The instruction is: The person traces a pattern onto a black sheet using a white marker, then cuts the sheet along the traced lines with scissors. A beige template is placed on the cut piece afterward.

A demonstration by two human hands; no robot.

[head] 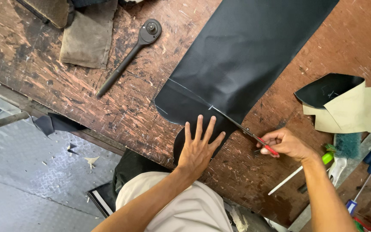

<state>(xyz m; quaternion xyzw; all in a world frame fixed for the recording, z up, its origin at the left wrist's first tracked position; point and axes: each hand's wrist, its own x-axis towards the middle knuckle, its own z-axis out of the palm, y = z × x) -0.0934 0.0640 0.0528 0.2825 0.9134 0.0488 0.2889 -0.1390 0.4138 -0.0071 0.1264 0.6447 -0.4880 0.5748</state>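
The left hand (198, 148) lies flat, fingers spread, pinning the black leatherette sheet (237, 60) at the workbench (65, 86) edge (near side). The right hand (285, 144) grips red-handled scissors (247, 131), mid-cut along the chalk line (190, 91); continuing likely needs steady tension.

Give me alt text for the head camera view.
A right hand cuts black sheet material with red-handled scissors on a worn wooden workbench while the left hand presses it flat. A ratchet wrench lies nearby.
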